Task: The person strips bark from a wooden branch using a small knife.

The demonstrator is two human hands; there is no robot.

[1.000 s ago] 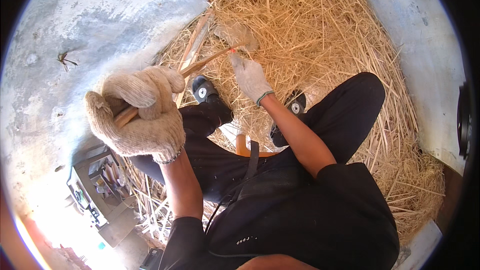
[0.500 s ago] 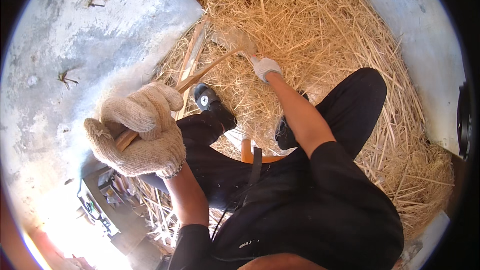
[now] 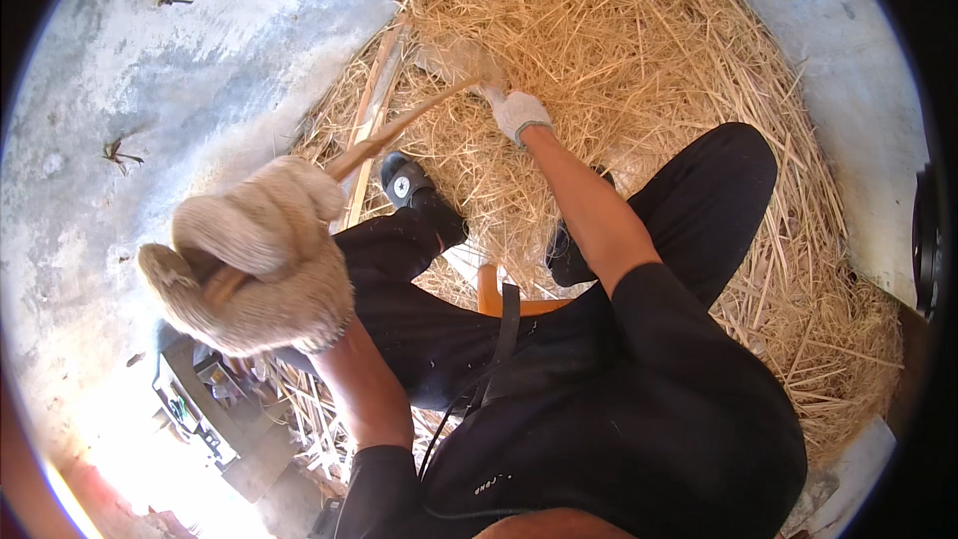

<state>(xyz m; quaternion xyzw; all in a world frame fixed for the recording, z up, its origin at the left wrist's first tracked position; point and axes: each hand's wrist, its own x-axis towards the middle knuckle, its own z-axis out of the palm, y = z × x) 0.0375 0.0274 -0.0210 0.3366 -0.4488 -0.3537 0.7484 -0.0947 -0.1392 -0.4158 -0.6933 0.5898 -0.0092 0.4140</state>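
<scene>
My left hand (image 3: 249, 255), in a beige knitted glove, is wrapped round one end of a long narrow wooden strip (image 3: 394, 130). The strip slants up and away from it toward my right hand (image 3: 522, 115), which wears a paler glove. That right hand is closed beside the strip's thin far end. What sits in its fingers is too small and blurred to make out. Under and around the far end lies a thick heap of straw-coloured shavings (image 3: 619, 50), with a blur over the part just ahead of the right hand.
Pale walls (image 3: 239, 50) rise at the left and right. Straight wooden pieces (image 3: 374, 105) lean near the left wall's corner. My sandalled foot (image 3: 404, 183) stands beside them. An orange seat edge (image 3: 491, 294) shows between my legs. Various small items (image 3: 205, 404) are at lower left.
My left hand has moved a little left and down, drawing the strip with it. My right hand has shifted slightly left and farther away. Both are still closed.
</scene>
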